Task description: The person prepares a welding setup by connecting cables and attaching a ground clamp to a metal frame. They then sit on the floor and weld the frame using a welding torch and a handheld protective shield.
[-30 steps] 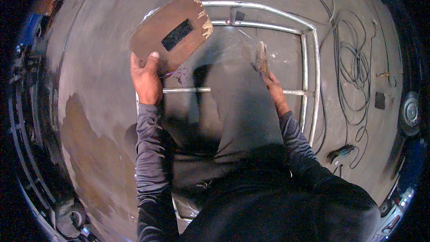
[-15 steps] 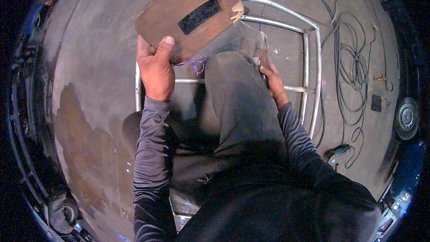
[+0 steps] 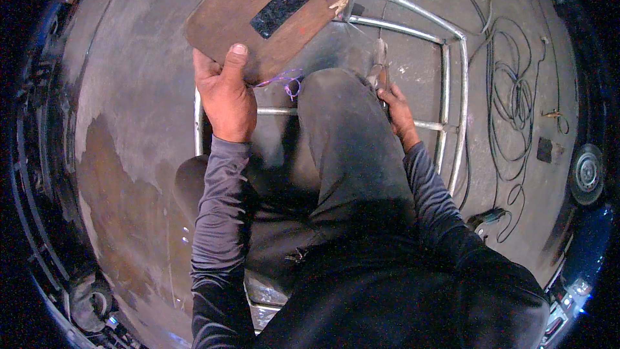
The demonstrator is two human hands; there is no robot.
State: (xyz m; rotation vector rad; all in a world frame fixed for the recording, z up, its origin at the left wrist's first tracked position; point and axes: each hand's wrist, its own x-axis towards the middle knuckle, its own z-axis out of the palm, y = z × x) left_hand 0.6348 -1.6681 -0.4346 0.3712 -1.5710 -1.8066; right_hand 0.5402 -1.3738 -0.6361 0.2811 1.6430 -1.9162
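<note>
My left hand (image 3: 229,100) grips the lower left edge of a brown welding hand shield (image 3: 240,26), thumb over its near face. The shield has a dark rectangular window (image 3: 281,8) and a chipped, pale right edge. To the right of my raised knee (image 3: 336,90), my right hand (image 3: 398,113) is closed around a welding electrode holder (image 3: 380,68). From its tip a thin welding rod (image 3: 363,31) runs up and left toward the shield's right edge. Where the rod ends is hard to make out. Purple-pink wire (image 3: 287,81) shows just below the shield.
A silvery tubular metal frame (image 3: 462,84) lies around and beneath my legs. On the concrete floor to the right are coiled dark cables (image 3: 513,100), a small dark block (image 3: 544,150) and a clamp (image 3: 550,114). A wheel (image 3: 588,173) stands at the far right.
The shield has shifted slightly left relative to the metal frame. My right hand and the electrode holder have moved very little; both grips are the same.
</note>
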